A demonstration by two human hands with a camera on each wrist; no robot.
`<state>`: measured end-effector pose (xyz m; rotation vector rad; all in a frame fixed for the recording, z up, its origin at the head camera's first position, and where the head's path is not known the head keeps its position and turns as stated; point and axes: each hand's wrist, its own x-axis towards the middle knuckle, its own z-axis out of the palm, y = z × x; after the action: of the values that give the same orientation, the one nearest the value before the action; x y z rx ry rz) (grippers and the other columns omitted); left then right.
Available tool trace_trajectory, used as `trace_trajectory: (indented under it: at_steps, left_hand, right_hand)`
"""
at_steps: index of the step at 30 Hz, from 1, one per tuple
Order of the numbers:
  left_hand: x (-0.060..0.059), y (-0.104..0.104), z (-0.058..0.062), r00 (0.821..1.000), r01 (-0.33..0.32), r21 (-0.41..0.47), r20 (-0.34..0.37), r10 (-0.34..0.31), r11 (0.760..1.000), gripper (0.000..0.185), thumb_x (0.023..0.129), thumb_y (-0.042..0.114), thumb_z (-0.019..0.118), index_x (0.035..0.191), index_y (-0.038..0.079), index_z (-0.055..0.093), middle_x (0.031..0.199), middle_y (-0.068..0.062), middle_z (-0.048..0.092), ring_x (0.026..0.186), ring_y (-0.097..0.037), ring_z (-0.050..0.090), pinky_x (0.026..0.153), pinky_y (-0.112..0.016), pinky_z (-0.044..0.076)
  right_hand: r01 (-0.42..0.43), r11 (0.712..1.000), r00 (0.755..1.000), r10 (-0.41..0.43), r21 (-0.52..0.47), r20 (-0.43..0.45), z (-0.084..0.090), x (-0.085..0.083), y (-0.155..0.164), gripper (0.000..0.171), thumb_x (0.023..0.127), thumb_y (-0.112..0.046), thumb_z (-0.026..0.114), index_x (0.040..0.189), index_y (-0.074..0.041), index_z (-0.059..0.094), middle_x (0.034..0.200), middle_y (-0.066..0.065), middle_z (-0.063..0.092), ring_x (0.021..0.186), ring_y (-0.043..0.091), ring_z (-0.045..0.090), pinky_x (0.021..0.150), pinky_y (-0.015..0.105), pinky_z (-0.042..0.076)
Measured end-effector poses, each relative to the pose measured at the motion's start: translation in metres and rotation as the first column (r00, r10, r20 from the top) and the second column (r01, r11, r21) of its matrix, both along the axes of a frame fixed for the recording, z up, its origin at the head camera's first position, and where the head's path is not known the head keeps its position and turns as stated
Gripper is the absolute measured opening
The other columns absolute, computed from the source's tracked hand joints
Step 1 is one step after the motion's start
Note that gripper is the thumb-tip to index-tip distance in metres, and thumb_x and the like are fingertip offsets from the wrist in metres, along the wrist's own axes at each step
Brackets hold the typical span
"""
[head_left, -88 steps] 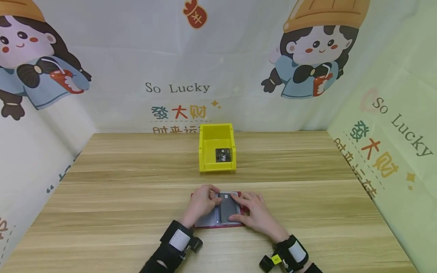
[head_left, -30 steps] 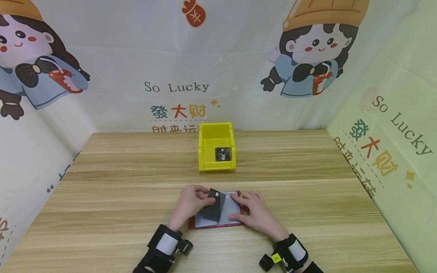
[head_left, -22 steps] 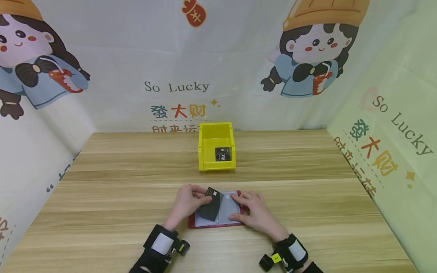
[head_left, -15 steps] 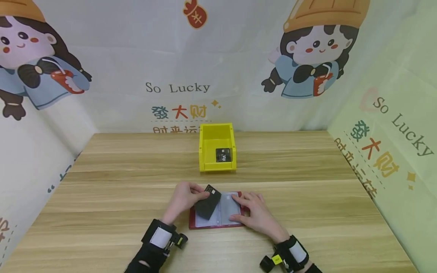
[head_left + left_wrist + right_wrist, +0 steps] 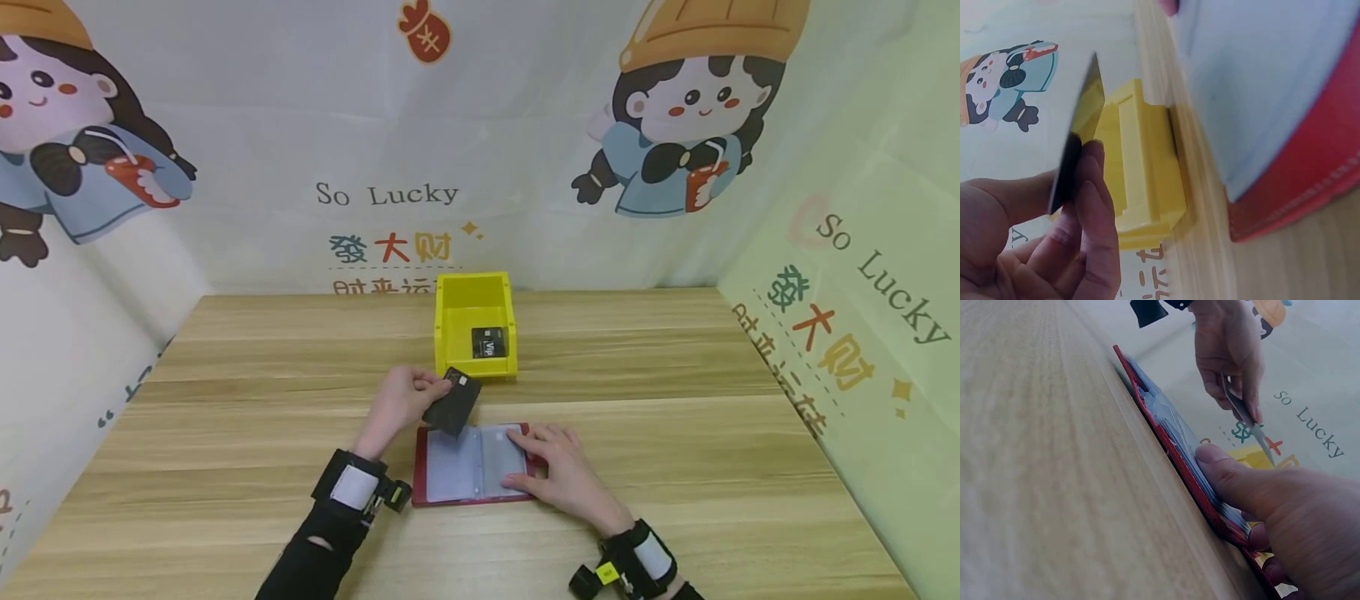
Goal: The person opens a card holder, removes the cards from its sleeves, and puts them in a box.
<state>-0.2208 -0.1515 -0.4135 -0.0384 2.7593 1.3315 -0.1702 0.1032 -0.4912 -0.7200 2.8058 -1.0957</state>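
Note:
My left hand [image 5: 401, 407] pinches a black card [image 5: 452, 402] between thumb and fingers, tilted above the table. The left wrist view shows the card [image 5: 1079, 134] nearly edge-on, the yellow bin behind it. Below it lies a red card holder [image 5: 421, 467], spread flat with clear plastic sleeves [image 5: 453, 471]. My right hand [image 5: 566, 475] grips the holder's right side. In the right wrist view, its thumb [image 5: 1225, 472] presses on the stacked sleeves while the other fingers bend at the red cover's edge.
A yellow bin [image 5: 474, 367] stands behind the holder, its low front toward me; another black card [image 5: 488, 342] marked "Vip" lies inside. Wood-grain table [image 5: 262, 417] surrounds them. Printed cloth [image 5: 525, 167] hangs at the back and sides.
The black card was at the holder's right-hand sleeve; my left hand has drawn it out leftward, then lifted it away toward the bin. My right hand has stayed at the holder's right side.

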Motion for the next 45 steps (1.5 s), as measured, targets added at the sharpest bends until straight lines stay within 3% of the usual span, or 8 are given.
trace_trajectory:
  at_steps: [4, 10, 15, 22, 28, 33, 38, 45]
  left_hand:
    - [-0.011, 0.006, 0.006, 1.0, 0.0, 0.039, 0.006, 0.0, 0.999, 0.027, 0.095, 0.017, 0.066, 0.11, -0.005, 0.071, 0.095, -0.019, 0.075, 0.069, -0.014, 0.058, 0.058, -0.022, 0.041]
    - [-0.029, 0.017, 0.009, 0.998, 0.023, 0.158, 0.05, -0.031, 0.987, 0.031, 0.095, 0.01, 0.061, 0.121, -0.007, 0.065, 0.108, -0.024, 0.073, 0.079, -0.015, 0.064, 0.069, -0.026, 0.052]
    - [-0.045, 0.03, 0.01, 0.998, 0.027, 0.2, 0.042, -0.036, 0.979, 0.036, 0.094, 0.005, 0.061, 0.128, -0.009, 0.06, 0.112, -0.027, 0.069, 0.083, -0.02, 0.066, 0.076, -0.031, 0.057]
    - [-0.059, 0.05, 0.013, 0.993, -0.052, 0.095, -0.097, 0.061, 0.994, 0.034, 0.093, 0.002, 0.062, 0.125, -0.009, 0.062, 0.105, -0.027, 0.07, 0.079, -0.028, 0.066, 0.062, -0.021, 0.045]
    - [-0.074, 0.063, 0.004, 0.968, -0.103, 0.003, -0.232, 0.101, 0.995, 0.034, 0.095, 0.003, 0.06, 0.127, -0.007, 0.059, 0.102, -0.025, 0.072, 0.09, -0.036, 0.068, 0.077, -0.039, 0.054]
    - [-0.083, 0.072, -0.004, 0.949, -0.11, -0.069, -0.304, 0.084, 0.992, 0.028, 0.093, -0.002, 0.059, 0.12, -0.008, 0.062, 0.098, -0.025, 0.072, 0.09, -0.039, 0.068, 0.081, -0.047, 0.054]
    - [-0.087, 0.077, -0.006, 0.953, -0.106, -0.145, -0.297, 0.059, 0.984, 0.022, 0.091, -0.003, 0.06, 0.11, -0.006, 0.069, 0.105, -0.023, 0.073, 0.098, -0.04, 0.068, 0.088, -0.047, 0.053]
    - [-0.091, 0.08, -0.009, 0.974, -0.111, -0.184, -0.217, 0.07, 0.977, 0.02, 0.091, -0.001, 0.065, 0.108, -0.005, 0.074, 0.112, -0.021, 0.074, 0.108, -0.038, 0.067, 0.096, -0.047, 0.052]
  right_hand:
    - [0.002, 1.0, 1.0, -0.002, 0.016, -0.005, 0.0, 0.0, 0.0, 0.063, 0.083, -0.037, 0.081, 0.137, -0.012, 0.063, 0.119, 0.003, 0.065, 0.11, 0.021, 0.051, 0.103, 0.048, 0.033]
    - [-0.008, 1.0, 0.998, 0.01, 0.029, -0.066, -0.001, -0.001, -0.001, 0.063, 0.081, -0.04, 0.082, 0.135, -0.012, 0.064, 0.096, -0.007, 0.057, 0.094, 0.011, 0.044, 0.091, 0.038, 0.031]
    - [-0.007, 0.999, 0.998, 0.009, 0.033, -0.058, -0.001, -0.001, 0.0, 0.062, 0.082, -0.04, 0.081, 0.135, -0.012, 0.065, 0.097, -0.008, 0.058, 0.093, 0.01, 0.043, 0.089, 0.036, 0.03]
    - [-0.007, 0.999, 0.997, 0.01, 0.042, -0.077, -0.001, 0.0, 0.0, 0.061, 0.081, -0.04, 0.082, 0.134, -0.013, 0.066, 0.094, -0.009, 0.056, 0.091, 0.009, 0.042, 0.089, 0.034, 0.03]
    - [-0.004, 1.0, 0.995, 0.007, 0.03, -0.103, -0.002, 0.0, 0.002, 0.061, 0.081, -0.04, 0.082, 0.133, -0.011, 0.066, 0.089, -0.01, 0.052, 0.087, 0.007, 0.04, 0.088, 0.034, 0.029]
    - [-0.005, 0.999, 0.997, 0.008, 0.04, -0.079, -0.004, -0.001, 0.002, 0.061, 0.082, -0.041, 0.081, 0.134, -0.013, 0.066, 0.093, -0.01, 0.055, 0.09, 0.008, 0.041, 0.089, 0.034, 0.03]
    - [-0.005, 0.999, 0.996, 0.008, 0.036, -0.085, -0.004, -0.001, 0.001, 0.061, 0.082, -0.04, 0.081, 0.134, -0.013, 0.066, 0.094, -0.01, 0.056, 0.09, 0.008, 0.041, 0.09, 0.036, 0.031]
    - [-0.005, 0.999, 0.998, 0.007, 0.032, -0.068, -0.002, -0.001, 0.001, 0.06, 0.082, -0.039, 0.081, 0.134, -0.013, 0.065, 0.097, -0.009, 0.059, 0.092, 0.008, 0.043, 0.091, 0.038, 0.031]
